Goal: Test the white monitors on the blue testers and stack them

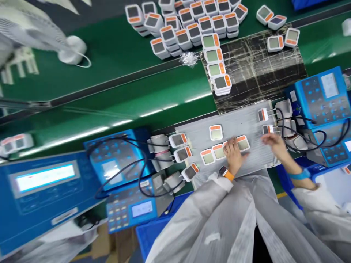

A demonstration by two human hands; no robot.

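My left hand (233, 155), with an orange-strapped smartwatch (225, 172), lies over a row of white digital devices with orange trim and LCD screens. Its fingers touch a device (242, 143) on the grey ribbed mat (241, 120), and another is partly hidden beneath them. My right hand (274, 143), with a blue wristband (300, 174), is open above the mat. Its fingers are close to a device (267, 129) wired to a test fixture (285, 109). Several more devices stand plugged into a fixture (159, 148) at the mat's left edge.
Blue electronic testers (319, 96) stand on both sides, with black cables looped around them. A stack of devices (218, 71) rests on a black taped mat (260, 69). A large pile of devices (189, 31) lies on the green bench beyond, with a fan (27, 33) at far left.
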